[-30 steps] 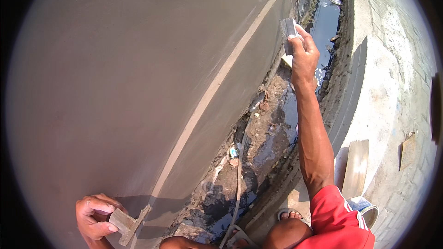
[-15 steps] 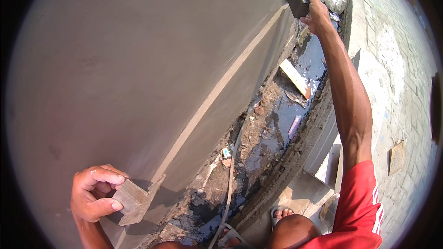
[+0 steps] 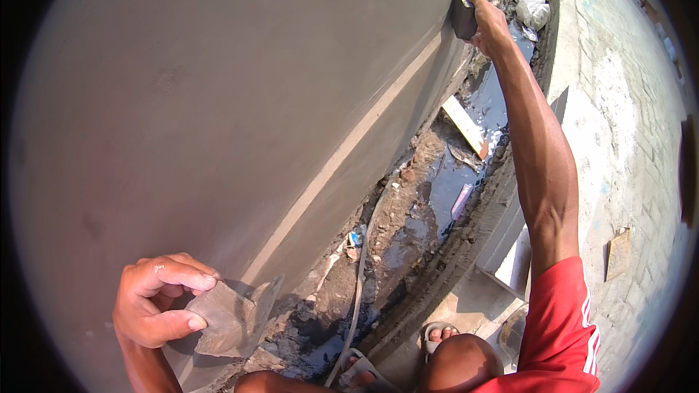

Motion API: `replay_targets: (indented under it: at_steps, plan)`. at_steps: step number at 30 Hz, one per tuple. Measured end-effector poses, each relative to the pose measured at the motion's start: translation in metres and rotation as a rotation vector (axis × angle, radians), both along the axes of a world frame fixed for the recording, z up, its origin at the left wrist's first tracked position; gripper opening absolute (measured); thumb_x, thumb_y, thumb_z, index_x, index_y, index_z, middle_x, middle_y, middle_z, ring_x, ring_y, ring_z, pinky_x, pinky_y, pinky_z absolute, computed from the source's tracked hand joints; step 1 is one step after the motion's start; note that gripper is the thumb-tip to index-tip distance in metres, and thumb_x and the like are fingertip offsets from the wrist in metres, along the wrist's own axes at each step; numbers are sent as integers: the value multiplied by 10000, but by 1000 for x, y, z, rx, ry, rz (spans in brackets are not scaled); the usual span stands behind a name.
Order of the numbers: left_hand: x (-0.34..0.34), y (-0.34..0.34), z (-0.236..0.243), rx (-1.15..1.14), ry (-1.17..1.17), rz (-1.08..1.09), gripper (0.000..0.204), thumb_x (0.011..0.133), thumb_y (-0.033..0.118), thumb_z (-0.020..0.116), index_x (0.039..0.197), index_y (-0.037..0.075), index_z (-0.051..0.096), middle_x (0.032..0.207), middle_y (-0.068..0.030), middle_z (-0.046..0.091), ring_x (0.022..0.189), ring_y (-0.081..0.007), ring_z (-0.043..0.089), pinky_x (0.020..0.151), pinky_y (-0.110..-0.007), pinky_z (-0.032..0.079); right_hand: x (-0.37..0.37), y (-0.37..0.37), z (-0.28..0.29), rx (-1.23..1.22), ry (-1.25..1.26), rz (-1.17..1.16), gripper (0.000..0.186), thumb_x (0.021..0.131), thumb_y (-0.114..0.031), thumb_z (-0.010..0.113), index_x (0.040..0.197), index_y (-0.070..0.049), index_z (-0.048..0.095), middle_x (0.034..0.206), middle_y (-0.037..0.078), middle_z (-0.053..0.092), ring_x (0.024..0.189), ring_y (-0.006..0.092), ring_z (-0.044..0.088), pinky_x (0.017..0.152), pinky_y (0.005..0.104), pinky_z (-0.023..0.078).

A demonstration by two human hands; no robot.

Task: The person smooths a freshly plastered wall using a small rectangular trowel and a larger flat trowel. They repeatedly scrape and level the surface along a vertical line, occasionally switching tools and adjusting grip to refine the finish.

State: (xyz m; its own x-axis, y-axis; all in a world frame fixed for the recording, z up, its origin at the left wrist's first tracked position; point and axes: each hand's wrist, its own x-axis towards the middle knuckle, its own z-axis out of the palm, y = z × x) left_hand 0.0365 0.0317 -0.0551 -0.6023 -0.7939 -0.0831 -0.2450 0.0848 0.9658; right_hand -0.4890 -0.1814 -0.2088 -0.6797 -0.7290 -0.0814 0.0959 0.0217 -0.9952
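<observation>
Overhead, right hand [image 3: 489, 23] presses a dark, seemingly mortar-caked float [image 3: 461, 14]

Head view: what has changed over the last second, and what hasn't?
The right hand slid its dark float farther along the plastered wall, away from the body, with the arm stretched out more. The left hand kept its grip on the mortar-caked trowel low against the wall, barely shifting. The wet ditch with its plank looks unchanged.
</observation>
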Motion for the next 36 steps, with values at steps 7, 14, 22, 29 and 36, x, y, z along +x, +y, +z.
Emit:
replay_targets:
  at_steps: [7,14,22,29,36]
  plan:
    - [-5,1,4,6,-23,-2,425,677,29,794,1066,-66,655,1002,-185,670,900,-209,623,753,-296,473,67,36,7,-17,-28,33,365,857,-307,542,1042,8,527,888,104,546,688,199,573,510,370,499]
    - [-11,-2,4,14,-18,6,456,691,90,809,1093,-44,641,976,-126,639,861,-166,598,738,-291,467,159,84,-12,61,166,-41,494,844,-366,570,1139,21,483,955,177,560,796,254,554,665,393,425]
    - [-12,0,3,-31,3,66,461,687,134,832,1073,-34,642,948,-117,637,832,-158,594,716,-282,455,86,121,-4,-205,-383,27,408,883,-347,516,1154,-42,500,956,104,555,751,197,571,558,347,495]
    - [-9,1,3,0,1,81,454,675,116,834,1061,-44,656,944,-129,649,804,-154,565,712,-287,447,15,51,15,-159,-273,77,329,886,-284,526,1133,-67,508,1031,120,539,973,251,561,806,494,540]
    - [-6,2,6,24,-27,54,437,686,82,816,1069,-54,657,1002,-166,669,838,-178,584,728,-291,457,-26,-6,9,-51,-200,26,398,870,-303,591,1196,-75,571,1276,160,404,1120,270,395,702,473,564]
